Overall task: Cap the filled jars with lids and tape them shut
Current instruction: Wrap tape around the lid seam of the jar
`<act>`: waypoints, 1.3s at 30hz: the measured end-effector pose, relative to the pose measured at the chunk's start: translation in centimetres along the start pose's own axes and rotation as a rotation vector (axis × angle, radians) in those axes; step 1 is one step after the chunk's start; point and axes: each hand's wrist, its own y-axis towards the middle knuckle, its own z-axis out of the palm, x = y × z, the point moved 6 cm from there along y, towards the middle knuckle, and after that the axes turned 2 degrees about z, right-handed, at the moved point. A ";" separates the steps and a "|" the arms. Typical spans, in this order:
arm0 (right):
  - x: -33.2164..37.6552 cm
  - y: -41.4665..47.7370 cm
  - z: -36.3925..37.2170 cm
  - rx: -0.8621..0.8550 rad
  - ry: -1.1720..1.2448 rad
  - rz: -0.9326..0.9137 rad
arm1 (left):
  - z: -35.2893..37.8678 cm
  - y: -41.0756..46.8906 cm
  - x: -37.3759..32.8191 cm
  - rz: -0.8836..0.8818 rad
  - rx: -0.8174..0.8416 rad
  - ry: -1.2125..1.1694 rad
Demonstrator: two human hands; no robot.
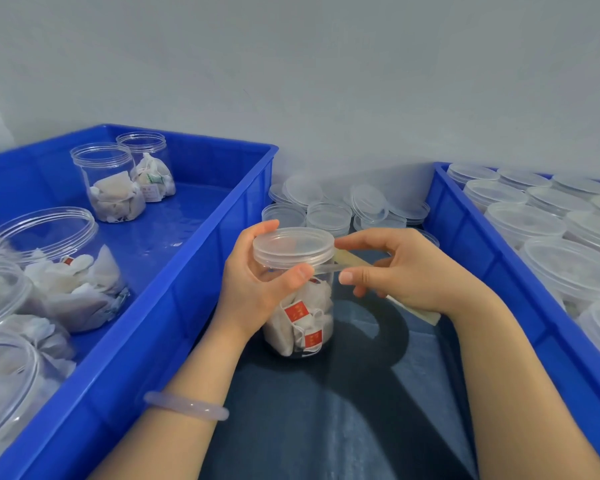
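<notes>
Both blue crates ran out of frame: the left crate (187, 271) held open filled jars, the right crate (465, 237) capped ones. On the dark surface (326, 427) between them stood our jar (302, 323). Our left hand (257, 289) curled round its neck and lid (293, 244). Our right hand (406, 275) pinched a clear tape strip (323, 268), barely visible, just beside the lid's seam.

No text can be read. In the capped jar (277, 336), the tea bags (314, 295) carry small red tags (296, 312) with pale characters too blurred to make out. A white tag (150, 191) in the far open jar (153, 157) shows faint print and a green mark, equally unreadable.
</notes>
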 end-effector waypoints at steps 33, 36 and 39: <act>-1.5 -1.3 -0.3 0.027 -0.118 0.383 | 1.3 -0.2 1.1 -0.146 0.066 -0.040; -1.2 -1.5 -0.4 0.099 -0.075 0.338 | 0.6 0.0 1.5 -0.183 0.010 -0.124; -0.5 -1.4 -0.7 0.086 -0.057 0.258 | 0.0 0.2 1.9 -0.224 -0.011 -0.180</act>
